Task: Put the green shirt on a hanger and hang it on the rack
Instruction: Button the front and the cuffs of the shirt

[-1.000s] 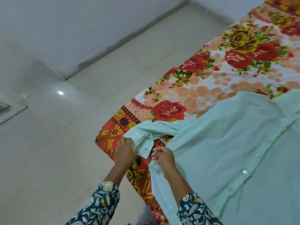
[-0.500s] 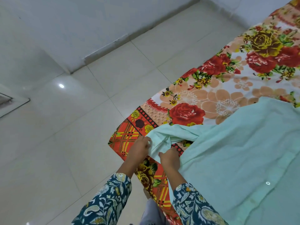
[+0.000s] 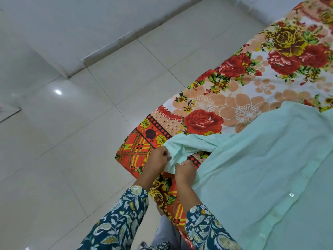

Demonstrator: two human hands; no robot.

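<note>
A pale green buttoned fabric shirt [image 3: 261,168] lies spread flat on the red-and-orange floral bedsheet [image 3: 234,83], covering its near right part with the white buttons facing up. One long sleeve [image 3: 191,143] reaches from the shirt to the bedsheet's near corner and bunches there. The left hand [image 3: 158,157] grips the sleeve's end with curled fingers. The right hand [image 3: 184,170], just beside it, pinches the same end. Glossy white floor tiles [image 3: 90,141] lie past the bedsheet's left edge.

Floral bedsheet [image 3: 203,121] covers support surface, white tiled floor [image 3: 81,141] left of it. Green shirt [image 3: 261,168] spread on bedsheet's right part, sleeve reaching bedsheet's near-left corner.
</note>
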